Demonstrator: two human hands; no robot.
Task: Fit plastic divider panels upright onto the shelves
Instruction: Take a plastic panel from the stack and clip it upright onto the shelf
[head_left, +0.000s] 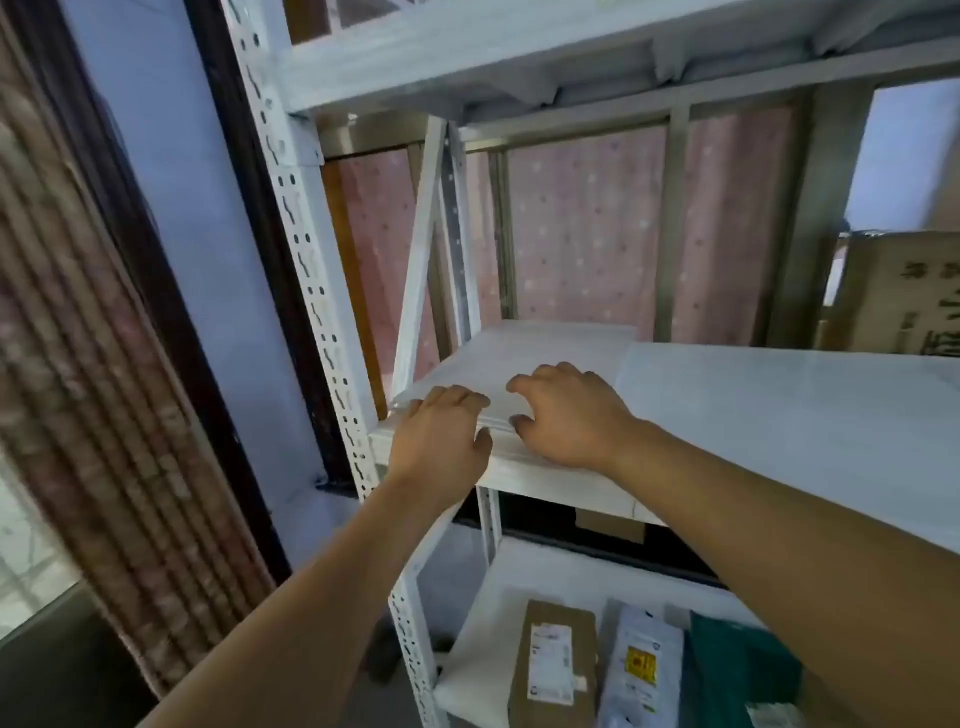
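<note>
A stack of white plastic divider panels (540, 353) lies flat at the left end of the middle shelf (779, 415) of a white metal rack. My left hand (441, 441) rests on the stack's near left corner, fingers bent over the top panel's edge. My right hand (566, 415) lies on the stack beside it, fingers spread on the top panel and thumb at the front edge of the stack. Whether either hand grips a panel is unclear.
A perforated white upright (311, 260) stands at the rack's left front, with a diagonal brace (421, 260) behind. A cardboard box (893, 296) sits at the shelf's far right. Parcels (556, 670) lie on the lower shelf. A curtain (93, 364) hangs at left.
</note>
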